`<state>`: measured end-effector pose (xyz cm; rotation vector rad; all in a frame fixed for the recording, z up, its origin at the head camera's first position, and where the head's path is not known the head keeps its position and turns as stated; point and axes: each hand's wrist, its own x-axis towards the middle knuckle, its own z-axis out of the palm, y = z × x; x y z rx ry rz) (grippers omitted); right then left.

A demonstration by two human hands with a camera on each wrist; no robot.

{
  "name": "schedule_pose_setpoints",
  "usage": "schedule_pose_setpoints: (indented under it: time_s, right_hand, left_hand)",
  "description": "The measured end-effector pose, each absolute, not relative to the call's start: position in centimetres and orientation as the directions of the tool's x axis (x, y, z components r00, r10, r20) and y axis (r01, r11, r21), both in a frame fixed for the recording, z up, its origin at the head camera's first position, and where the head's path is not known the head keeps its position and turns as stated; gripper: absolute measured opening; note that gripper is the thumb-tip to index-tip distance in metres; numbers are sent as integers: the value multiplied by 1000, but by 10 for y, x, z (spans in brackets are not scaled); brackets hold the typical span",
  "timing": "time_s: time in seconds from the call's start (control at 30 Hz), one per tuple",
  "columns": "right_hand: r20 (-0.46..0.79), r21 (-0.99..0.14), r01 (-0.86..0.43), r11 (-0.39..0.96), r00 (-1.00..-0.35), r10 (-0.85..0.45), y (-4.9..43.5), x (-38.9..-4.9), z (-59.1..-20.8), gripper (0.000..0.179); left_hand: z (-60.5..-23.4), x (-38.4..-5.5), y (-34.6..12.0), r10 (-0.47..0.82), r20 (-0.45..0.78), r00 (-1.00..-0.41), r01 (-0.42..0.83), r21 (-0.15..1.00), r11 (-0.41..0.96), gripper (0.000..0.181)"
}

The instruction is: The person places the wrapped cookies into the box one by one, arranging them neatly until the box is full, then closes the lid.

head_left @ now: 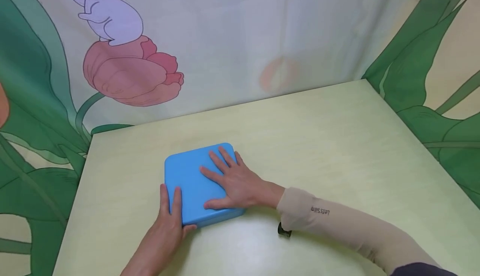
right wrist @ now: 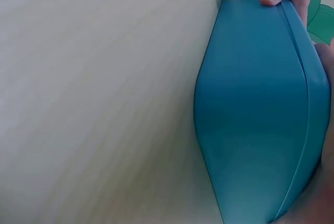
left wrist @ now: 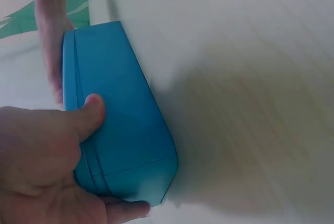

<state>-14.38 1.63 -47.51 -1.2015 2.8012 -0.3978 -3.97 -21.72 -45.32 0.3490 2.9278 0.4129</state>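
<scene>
A blue lidded box (head_left: 193,184) with rounded corners lies on the table, a seam running round its side just below the top. My left hand (head_left: 168,222) grips its near left corner. The left thumb (left wrist: 94,110) presses the near side below the seam, one finger lies over the lid and another along the left side. Spread flat across the right part of the lid is my right hand (head_left: 240,182), with fingers straight and the little finger at the right edge. In the right wrist view the box side (right wrist: 250,93) shows a closed lid.
The pale green table (head_left: 318,142) extends widely to the right of the box. A printed cloth (head_left: 225,38) with a cartoon animal and a flower hangs along the back edge. Leaf-printed cloth (head_left: 442,126) borders the right side. A dark band (head_left: 284,230) sits under the right sleeve.
</scene>
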Motion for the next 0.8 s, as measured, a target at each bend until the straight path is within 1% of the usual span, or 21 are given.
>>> schedule_pose_setpoints:
  time_s: [0.13,0.2,0.23,0.3,0.37,0.43,0.47,0.53,0.63,0.67,0.73,0.8]
  right_hand:
    - [39,-252,-715,652,-680,-732,15,-144,-474,92]
    - [38,-246,-720,649,-676,-736,14,-145,-473,92]
    - [37,-240,-720,651,-677,-735,13,-145,-471,92]
    - [24,-224,-718,660,-681,-732,12,-145,-469,92]
    - [3,-190,-716,671,-684,-729,10,-142,-466,92]
    - [-17,-139,-731,668,-672,-740,5,-137,-462,90]
    - [-29,-122,-749,652,-654,-756,1,-133,-460,88]
    - [-48,-88,-801,592,-591,-805,-7,-122,-456,81]
    - [-49,-2,-878,479,-478,-877,-19,-106,-454,71]
    - [-43,32,-892,452,-453,-891,-21,-101,-456,69]
    - [-16,114,-898,424,-428,-903,-24,-94,-459,67]
    - [22,176,-887,427,-430,-902,-24,-89,-463,65]
  left_hand:
    - [-450,-41,-218,210,-213,-954,133,326,936,106]
    - [-448,-42,-221,205,-244,-948,103,374,922,110]
    - [-447,-43,-223,206,-259,-944,87,405,910,109]
    - [-443,-46,-229,187,-287,-940,24,491,871,101]
    - [-440,-51,-235,142,-309,-940,-67,580,812,87]
    - [-439,-57,-240,103,-324,-940,-135,633,762,75]
    - [-440,-61,-242,95,-324,-941,-149,650,745,71]
    - [-442,-66,-247,107,-338,-935,-160,672,723,67]
    - [-448,-70,-253,168,-345,-923,-127,687,715,66]
    - [-450,-70,-254,189,-329,-925,-104,700,706,65]
    - [-454,-69,-255,209,-298,-932,-74,717,693,64]
    - [-458,-67,-254,224,-245,-943,-24,723,691,63]
